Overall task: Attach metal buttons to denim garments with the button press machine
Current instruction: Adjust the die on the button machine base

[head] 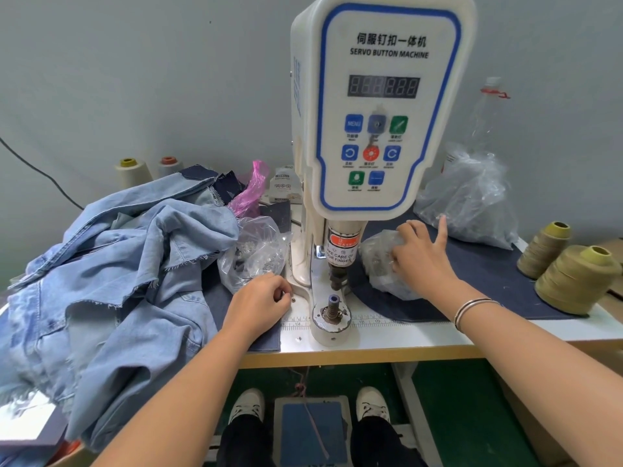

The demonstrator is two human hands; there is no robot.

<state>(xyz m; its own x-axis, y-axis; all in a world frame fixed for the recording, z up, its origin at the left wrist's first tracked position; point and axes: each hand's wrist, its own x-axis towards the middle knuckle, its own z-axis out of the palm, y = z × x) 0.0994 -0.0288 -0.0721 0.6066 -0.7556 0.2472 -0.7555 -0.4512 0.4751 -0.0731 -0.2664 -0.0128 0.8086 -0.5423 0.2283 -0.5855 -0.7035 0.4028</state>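
The white servo button machine stands in the middle of the table, its lower die bare under the punch. A pile of light blue denim garments lies to the left. My left hand rests beside the machine base with fingers curled; a small thing seems pinched at the fingertips, too small to name. My right hand reaches into a small clear plastic bag right of the punch, little finger raised. Another clear bag of small metal parts lies left of the machine.
A large crumpled plastic bag and an empty bottle stand at the back right. Olive thread cones sit at the right edge, pale cones at the back left. A blue foot pedal lies between my shoes under the table.
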